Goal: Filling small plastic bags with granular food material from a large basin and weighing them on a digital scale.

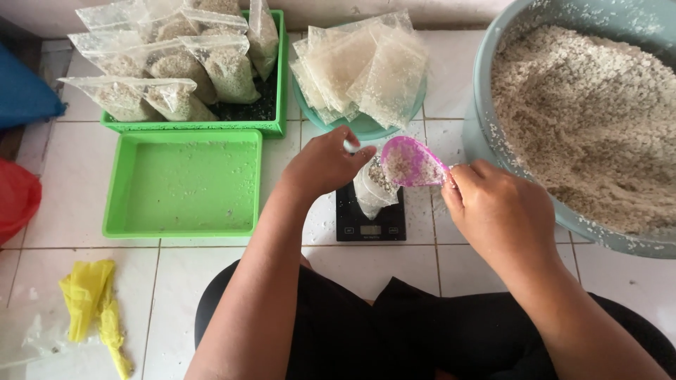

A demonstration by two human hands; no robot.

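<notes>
We sit on a white tiled floor (63,211), grout lines grey, tiles dusted with pale grains. Nearest us, by the floor's near left corner, lies a crumpled yellow plastic bag (95,299).

Just beyond our knees a small black scale (371,224) rests on the tiles. Over it our left hand (325,164) has its fingers pinched narrow on the mouth of a small clear bag (373,190), which hangs onto the scale and holds some grainy meal. Our right hand (501,211) has its fingers closed on the handle of a pink scoop (410,162), tipped toward the bag's mouth and carrying meal.

Left of the scale sits an empty light green tray (183,184), a few grains on its bottom. At the floor's left edge we see something red (15,197) and, farther off, something blue (24,91); we cannot tell what either is.

Farther off, a darker green tray (271,127) holds filled clear bags (176,63). Beside it a teal bowl (366,127) carries a stack of empty clear bags (359,67). Along the right edge stands a large grey-green basin (482,134) of pale meal (584,119). At the far edge the floor meets a wall.
</notes>
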